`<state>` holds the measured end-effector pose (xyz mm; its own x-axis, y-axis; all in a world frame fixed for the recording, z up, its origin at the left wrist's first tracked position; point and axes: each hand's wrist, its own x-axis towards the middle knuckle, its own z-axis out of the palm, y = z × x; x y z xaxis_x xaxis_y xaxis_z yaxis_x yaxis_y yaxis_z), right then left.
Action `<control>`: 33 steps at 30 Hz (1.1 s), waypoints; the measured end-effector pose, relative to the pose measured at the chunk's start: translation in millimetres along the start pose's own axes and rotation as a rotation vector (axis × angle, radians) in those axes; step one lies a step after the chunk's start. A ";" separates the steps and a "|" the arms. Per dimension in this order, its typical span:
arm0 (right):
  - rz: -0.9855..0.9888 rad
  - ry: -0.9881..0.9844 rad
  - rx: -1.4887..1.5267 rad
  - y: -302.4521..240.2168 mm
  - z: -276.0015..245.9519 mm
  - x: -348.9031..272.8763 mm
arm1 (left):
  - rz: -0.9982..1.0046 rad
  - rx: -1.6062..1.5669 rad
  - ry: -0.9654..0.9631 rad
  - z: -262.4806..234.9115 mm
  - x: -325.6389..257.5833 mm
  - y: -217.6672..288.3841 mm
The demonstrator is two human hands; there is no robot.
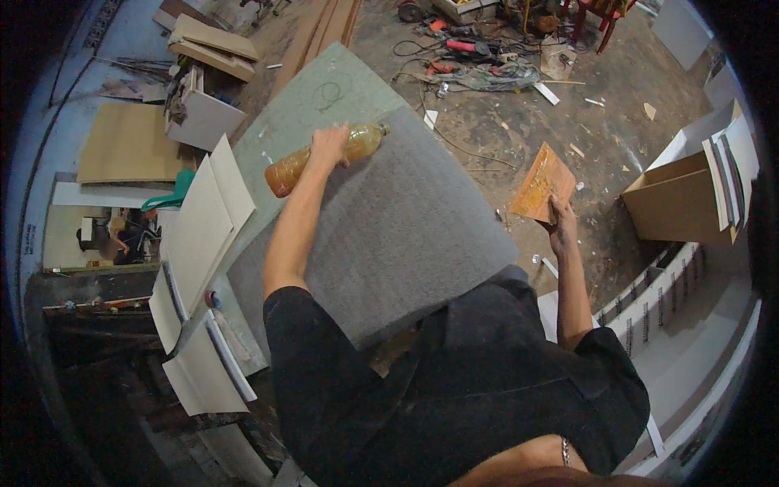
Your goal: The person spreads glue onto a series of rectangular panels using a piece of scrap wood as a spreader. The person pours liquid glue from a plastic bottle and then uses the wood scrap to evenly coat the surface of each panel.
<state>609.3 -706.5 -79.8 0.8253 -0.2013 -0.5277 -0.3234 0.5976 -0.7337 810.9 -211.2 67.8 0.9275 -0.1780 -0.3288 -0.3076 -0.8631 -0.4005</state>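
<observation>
My left hand (329,146) is wrapped round a large clear plastic bottle (363,144) of amber-brown liquid. The bottle lies nearly sideways above the work surface, its neck pointing right; whether it touches the surface I cannot tell. Beneath it, a grey felt-like sheet (398,227) covers much of a pale green board (341,77). Out to the right, my right hand (560,226) grips the lower edge of a flat orange square piece (542,183), held off the board. Its upward face looks wet and glossy with an amber coating.
Cream panels (203,235) lean along the board's left side. Power tools and cables (471,61) litter the floor at the far side, with scraps around. A brown box-like carcass (682,195) stands at the right, near long white panels (665,300). A person (130,239) sits far left.
</observation>
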 end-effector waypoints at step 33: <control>0.031 0.041 -0.068 23.0 -30.2 5.1 | -0.044 0.002 0.112 -24.2 -7.5 -2.1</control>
<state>592.1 -717.2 -112.3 0.7950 -0.2162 -0.5667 -0.3803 0.5502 -0.7434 809.7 -219.5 91.9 0.9580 -0.1915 -0.2136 -0.2664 -0.8703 -0.4144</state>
